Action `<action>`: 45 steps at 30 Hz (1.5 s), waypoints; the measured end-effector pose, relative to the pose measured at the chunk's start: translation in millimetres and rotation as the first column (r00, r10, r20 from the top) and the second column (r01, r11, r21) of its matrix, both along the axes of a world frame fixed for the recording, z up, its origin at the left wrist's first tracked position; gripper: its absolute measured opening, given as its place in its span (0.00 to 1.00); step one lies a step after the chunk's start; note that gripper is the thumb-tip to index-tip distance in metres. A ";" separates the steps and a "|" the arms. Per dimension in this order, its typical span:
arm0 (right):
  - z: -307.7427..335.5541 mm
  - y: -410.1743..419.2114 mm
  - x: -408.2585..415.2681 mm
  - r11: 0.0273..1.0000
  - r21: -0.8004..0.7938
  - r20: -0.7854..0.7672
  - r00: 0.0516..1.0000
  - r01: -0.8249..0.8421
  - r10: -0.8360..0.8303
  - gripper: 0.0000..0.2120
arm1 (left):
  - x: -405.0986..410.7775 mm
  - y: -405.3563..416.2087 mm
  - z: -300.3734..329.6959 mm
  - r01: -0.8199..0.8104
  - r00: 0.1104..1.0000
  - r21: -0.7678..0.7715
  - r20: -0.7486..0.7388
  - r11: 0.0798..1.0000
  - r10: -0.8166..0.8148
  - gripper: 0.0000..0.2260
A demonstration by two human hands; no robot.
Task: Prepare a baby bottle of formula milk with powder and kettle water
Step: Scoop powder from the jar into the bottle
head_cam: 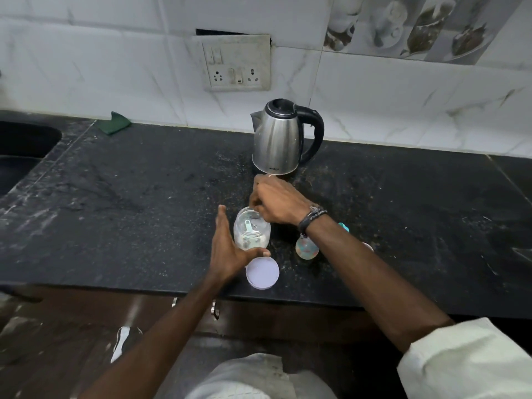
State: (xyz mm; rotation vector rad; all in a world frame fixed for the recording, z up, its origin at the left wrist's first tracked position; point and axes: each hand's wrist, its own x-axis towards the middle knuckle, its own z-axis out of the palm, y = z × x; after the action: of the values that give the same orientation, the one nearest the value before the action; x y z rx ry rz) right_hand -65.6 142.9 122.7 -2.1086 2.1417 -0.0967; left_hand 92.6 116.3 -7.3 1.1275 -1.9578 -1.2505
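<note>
The open powder jar [252, 232] stands on the desk [144, 203] just in front of the kettle [280, 136]. Left hand [227, 249] cups it, fingers straight; right hand [276, 201] reaches its mouth, grip hidden. Steady the jar, lift the scoop [250, 227] level.

I have one view only, from the camera on the person's head, looking forward and steeply down over the dark counter [115, 197] toward the tiled wall [86, 67] behind it. It sits close above the work, so both forearms run up from the bottom edge to the middle, with the kettle [280, 136] just past them and the person's own lap at the bottom. The wide lens bends the counter's front edge and takes in the sink [23, 145] at far left.
</note>
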 end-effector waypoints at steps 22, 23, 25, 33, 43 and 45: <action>-16.6 -61.1 48.2 0.658 0.744 -0.391 0.873 0.113 0.292 0.15 | -7.5 -10.5 -3.9 0.005 0.997 -0.018 -0.080 1.000 -0.006 0.40; -19.2 -62.4 48.1 0.651 0.749 -0.399 0.869 0.125 0.293 0.14 | -7.1 -10.9 -4.0 0.005 0.997 -0.016 -0.081 1.000 -0.006 0.38; -21.0 -65.3 47.4 0.615 0.781 -0.388 0.856 0.110 0.340 0.06 | -6.7 -11.2 -5.1 0.001 0.997 -0.017 -0.079 1.000 -0.003 0.37; -21.5 -42.2 32.5 0.907 0.400 -0.468 0.821 -0.133 0.326 0.14 | -8.3 -12.6 -10.3 0.017 0.997 -0.021 -0.072 1.000 -0.018 0.42; -13.7 -27.0 39.5 0.973 0.198 -0.431 0.880 -0.123 0.199 0.11 | -7.4 -14.8 -17.8 0.037 0.993 -0.061 -0.105 0.997 -0.044 0.37; -11.9 -25.0 39.6 0.980 0.173 -0.428 0.889 -0.098 0.165 0.12 | -7.2 -14.6 -18.4 0.045 0.990 -0.055 -0.128 0.997 -0.052 0.38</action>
State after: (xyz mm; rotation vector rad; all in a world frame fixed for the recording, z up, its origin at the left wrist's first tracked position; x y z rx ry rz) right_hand -25.9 117.8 110.8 -2.3519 2.1266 0.5929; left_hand 85.4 101.7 -25.6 0.9541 -1.9201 -1.2579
